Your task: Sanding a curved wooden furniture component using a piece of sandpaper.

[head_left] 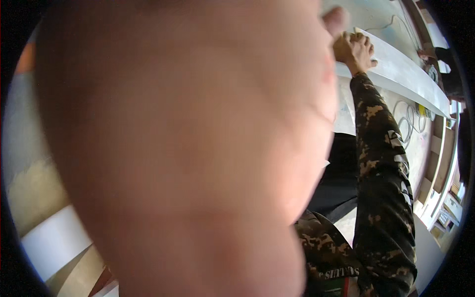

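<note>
My left hand [198,128] is right in front of the camera, large and blurred, and covers most of the middle and left. A blurred fingertip [336,21] sticks out past its upper right side; the other fingers are not visible. My right arm, in a dark camouflage sleeve, stretches up to a long white board [410,69] at the upper right. On that board's near left part my right hand [360,52] rests with bent fingers, gripping around it. Whatever lies behind my left hand is hidden.
At the far right another person's hand [424,54] and dark sleeve [448,74] are near the board's far end. A grey cable [408,121] lies coiled on the floor beside a yellow object [421,110]. White panels [57,240] stand at the lower left.
</note>
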`<move>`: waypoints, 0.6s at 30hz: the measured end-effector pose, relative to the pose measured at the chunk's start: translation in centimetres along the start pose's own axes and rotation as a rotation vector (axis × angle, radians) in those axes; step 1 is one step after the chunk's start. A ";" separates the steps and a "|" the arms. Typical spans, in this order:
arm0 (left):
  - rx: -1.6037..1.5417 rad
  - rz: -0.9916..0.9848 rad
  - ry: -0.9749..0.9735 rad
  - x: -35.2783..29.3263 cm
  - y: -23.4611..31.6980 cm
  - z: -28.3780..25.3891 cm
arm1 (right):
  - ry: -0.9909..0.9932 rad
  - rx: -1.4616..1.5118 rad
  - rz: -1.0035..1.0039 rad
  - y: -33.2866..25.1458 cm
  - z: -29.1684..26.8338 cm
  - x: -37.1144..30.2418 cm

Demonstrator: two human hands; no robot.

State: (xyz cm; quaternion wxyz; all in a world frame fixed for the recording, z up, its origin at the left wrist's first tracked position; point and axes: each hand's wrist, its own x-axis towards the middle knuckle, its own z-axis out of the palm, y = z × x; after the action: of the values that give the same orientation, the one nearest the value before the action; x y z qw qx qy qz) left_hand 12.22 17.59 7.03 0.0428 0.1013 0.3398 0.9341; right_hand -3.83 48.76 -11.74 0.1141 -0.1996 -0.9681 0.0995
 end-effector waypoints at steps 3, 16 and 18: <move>0.005 0.002 0.000 -0.2 0.5 -0.6 | -0.076 -0.002 0.000 -0.6 0.1 -0.1; -0.123 0.027 -0.184 4.0 1.3 2.9 | -0.043 -0.014 0.083 -0.8 -0.6 -0.3; -0.187 -0.046 -0.093 4.5 1.5 1.6 | -0.050 0.028 0.079 -2.1 -0.8 -0.7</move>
State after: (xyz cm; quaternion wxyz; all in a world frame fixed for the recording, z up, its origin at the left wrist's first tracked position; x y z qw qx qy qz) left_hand 8.12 18.11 9.89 0.0892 0.1322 0.2511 0.9547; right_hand -3.74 46.69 -10.64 0.0885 -0.2333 -0.9606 0.1227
